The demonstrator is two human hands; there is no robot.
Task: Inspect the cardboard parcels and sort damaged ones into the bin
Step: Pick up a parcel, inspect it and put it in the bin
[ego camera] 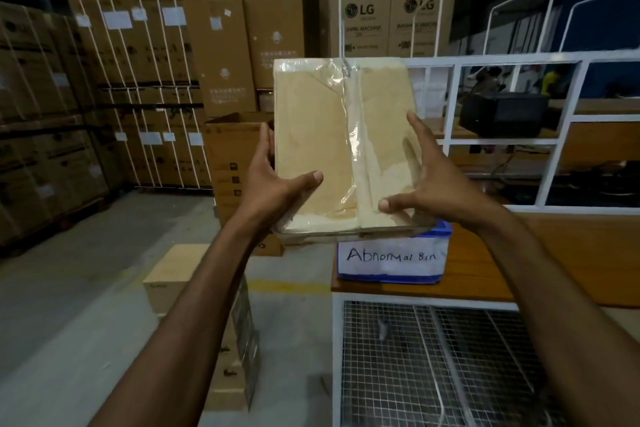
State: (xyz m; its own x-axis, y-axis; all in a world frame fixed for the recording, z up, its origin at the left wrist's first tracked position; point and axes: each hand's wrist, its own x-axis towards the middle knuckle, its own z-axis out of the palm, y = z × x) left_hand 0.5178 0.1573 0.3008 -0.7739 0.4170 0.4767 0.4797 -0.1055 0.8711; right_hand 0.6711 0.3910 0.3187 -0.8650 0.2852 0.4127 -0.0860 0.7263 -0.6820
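I hold a flat tan cardboard parcel (311,135) upright in front of me, its face sealed with a glossy strip of clear tape down the middle. My left hand (273,177) grips its left edge with the thumb across the lower face. My right hand (436,180) grips the right edge, thumb pressed near the bottom of the tape. Just below the parcel stands a blue bin (391,260) with a white label reading "Abnormal Bin", on a wooden table (554,260).
Tall stacks of strapped cartons (138,62) fill the left and back. An open brown box (232,156) and smaller boxes (173,274) sit on the floor at left. A white frame (568,114) and wire mesh panel (433,357) lie to the right.
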